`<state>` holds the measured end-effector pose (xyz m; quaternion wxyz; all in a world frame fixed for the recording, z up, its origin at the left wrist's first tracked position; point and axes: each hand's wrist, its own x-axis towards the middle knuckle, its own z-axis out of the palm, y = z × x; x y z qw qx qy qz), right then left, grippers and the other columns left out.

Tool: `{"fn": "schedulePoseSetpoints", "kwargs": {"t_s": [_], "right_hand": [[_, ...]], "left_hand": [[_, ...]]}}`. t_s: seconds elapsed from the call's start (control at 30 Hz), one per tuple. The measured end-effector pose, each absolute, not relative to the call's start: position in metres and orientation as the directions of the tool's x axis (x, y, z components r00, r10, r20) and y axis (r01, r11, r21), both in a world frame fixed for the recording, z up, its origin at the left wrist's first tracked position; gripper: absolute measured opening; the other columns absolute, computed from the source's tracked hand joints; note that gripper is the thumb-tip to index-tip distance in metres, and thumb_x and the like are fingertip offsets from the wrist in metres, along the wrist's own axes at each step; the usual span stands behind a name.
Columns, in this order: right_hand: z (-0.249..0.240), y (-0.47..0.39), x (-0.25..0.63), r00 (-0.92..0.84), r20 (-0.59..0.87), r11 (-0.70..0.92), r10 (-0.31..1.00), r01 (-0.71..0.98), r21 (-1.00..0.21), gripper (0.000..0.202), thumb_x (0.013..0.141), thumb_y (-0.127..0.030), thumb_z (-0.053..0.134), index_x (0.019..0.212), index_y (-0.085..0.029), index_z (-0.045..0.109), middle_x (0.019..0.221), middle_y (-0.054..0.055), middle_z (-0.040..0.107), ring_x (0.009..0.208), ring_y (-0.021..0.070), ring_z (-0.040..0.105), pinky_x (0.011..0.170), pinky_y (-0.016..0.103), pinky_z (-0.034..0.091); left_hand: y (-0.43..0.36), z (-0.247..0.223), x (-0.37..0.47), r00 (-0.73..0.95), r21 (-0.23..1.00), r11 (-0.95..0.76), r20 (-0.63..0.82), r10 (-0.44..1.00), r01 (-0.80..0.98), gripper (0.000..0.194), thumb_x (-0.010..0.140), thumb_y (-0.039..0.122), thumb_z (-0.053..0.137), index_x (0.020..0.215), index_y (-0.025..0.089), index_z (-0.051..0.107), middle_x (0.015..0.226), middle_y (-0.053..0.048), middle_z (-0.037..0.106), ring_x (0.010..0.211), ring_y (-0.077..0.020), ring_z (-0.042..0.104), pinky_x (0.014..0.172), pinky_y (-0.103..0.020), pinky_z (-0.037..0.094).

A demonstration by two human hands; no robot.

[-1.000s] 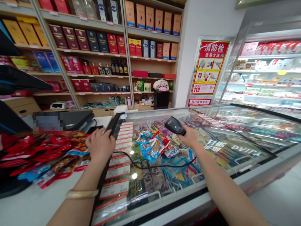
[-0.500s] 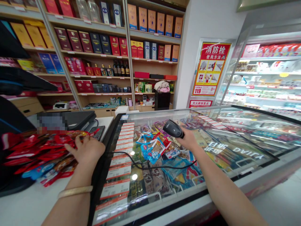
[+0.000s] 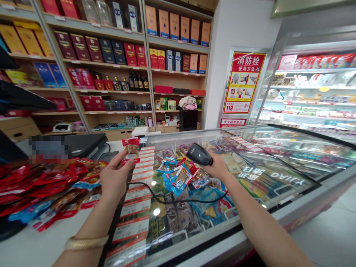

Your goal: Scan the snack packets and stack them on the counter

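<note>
My left hand (image 3: 116,172) pinches a small red snack packet (image 3: 131,149) with a clear middle, held up over the left edge of the glass-topped freezer (image 3: 178,243). My right hand (image 3: 217,165) grips a black barcode scanner (image 3: 199,154), its head turned left towards that packet but apart from it. A black cable (image 3: 178,201) loops across the glass below the scanner. Under the scanner lie several blue and red snack packets (image 3: 178,178) on the glass. To the left of my left hand, a heap of red and blue snack packets (image 3: 55,185) covers part of the white counter (image 3: 47,248).
Behind the heap stands a dark flat device (image 3: 83,142), with a black monitor part (image 3: 25,98) at far left. Price labels (image 3: 136,207) line the freezer's left side. Shelves of boxed bottles (image 3: 105,50) and a lit fridge (image 3: 314,89) stand behind.
My left hand has come up from the heap and moved right, now with a red snack packet in its fingers. My right hand keeps hold of the scanner. The view has shifted slightly.
</note>
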<state>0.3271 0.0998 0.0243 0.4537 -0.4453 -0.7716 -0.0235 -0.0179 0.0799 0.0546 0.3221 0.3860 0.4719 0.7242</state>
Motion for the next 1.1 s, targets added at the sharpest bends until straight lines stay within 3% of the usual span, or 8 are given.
{"fn": "schedulePoseSetpoints", "kwargs": {"t_s": [0.17, 0.27, 0.4, 0.5, 0.8, 1.1], "right_hand": [[0.027, 0.093, 0.317, -0.238, 0.732, 0.667, 0.638, 0.646, -0.371, 0.017, 0.072, -0.030, 0.062, 0.084, -0.019, 0.065, 0.075, 0.004, 0.069, 0.066, 0.0193, 0.062, 0.063, 0.028, 0.047], [0.028, 0.089, 0.311, -0.300, 0.729, 0.709, 0.615, 0.615, -0.345, 0.017, 0.071, -0.029, 0.064, 0.085, -0.020, 0.065, 0.078, 0.005, 0.070, 0.071, 0.0203, 0.063, 0.067, 0.028, 0.047], [0.030, 0.083, 0.305, -0.413, 0.688, 0.758, 0.597, 0.572, -0.314, 0.021, 0.072, -0.029, 0.067, 0.090, -0.019, 0.065, 0.086, 0.006, 0.071, 0.076, 0.0207, 0.065, 0.071, 0.029, 0.048], [0.031, 0.080, 0.301, -0.458, 0.679, 0.780, 0.574, 0.559, -0.282, 0.023, 0.071, -0.030, 0.067, 0.091, -0.019, 0.065, 0.085, 0.007, 0.071, 0.077, 0.0217, 0.065, 0.071, 0.030, 0.049], [0.029, 0.074, 0.287, -0.558, 0.608, 0.797, 0.565, 0.559, -0.228, 0.031, 0.068, -0.025, 0.065, 0.098, -0.020, 0.064, 0.089, 0.007, 0.071, 0.083, 0.0223, 0.066, 0.075, 0.031, 0.050], [0.027, 0.073, 0.280, -0.576, 0.559, 0.768, 0.596, 0.612, -0.188, 0.027, 0.067, -0.024, 0.067, 0.093, -0.020, 0.065, 0.084, 0.005, 0.070, 0.076, 0.0204, 0.063, 0.070, 0.029, 0.048]], "left_hand": [[0.080, 0.050, -0.004, -0.482, 0.908, -0.420, 0.368, 0.795, 0.000, 0.045, 0.057, 0.011, 0.082, 0.100, 0.020, 0.074, 0.118, -0.006, 0.068, 0.112, -0.0209, 0.061, 0.086, -0.023, 0.054], [0.078, 0.050, 0.001, -0.388, 0.928, -0.373, 0.343, 0.855, -0.002, 0.047, 0.054, 0.006, 0.081, 0.099, 0.019, 0.075, 0.106, -0.007, 0.072, 0.104, -0.0204, 0.065, 0.081, -0.021, 0.055], [0.077, 0.046, 0.002, -0.266, 0.959, -0.281, 0.263, 0.928, -0.034, 0.058, 0.051, 0.015, 0.085, 0.107, 0.014, 0.072, 0.079, -0.004, 0.072, 0.073, -0.0149, 0.066, 0.071, -0.024, 0.055], [0.078, 0.043, 0.002, -0.256, 0.960, -0.277, 0.260, 0.931, -0.034, 0.065, 0.045, 0.026, 0.088, 0.106, 0.012, 0.072, 0.071, -0.002, 0.070, 0.066, -0.0127, 0.063, 0.067, -0.024, 0.054], [0.076, 0.045, 0.012, -0.258, 0.976, -0.167, 0.126, 0.958, -0.143, 0.063, 0.043, 0.044, 0.089, 0.095, 0.013, 0.073, 0.084, -0.008, 0.074, 0.070, -0.0168, 0.067, 0.061, -0.025, 0.054], [0.074, 0.043, 0.016, -0.238, 0.981, -0.180, 0.160, 0.958, -0.067, 0.066, 0.047, 0.054, 0.085, 0.097, 0.013, 0.073, 0.092, -0.011, 0.074, 0.076, -0.0186, 0.067, 0.061, -0.025, 0.055]]}}
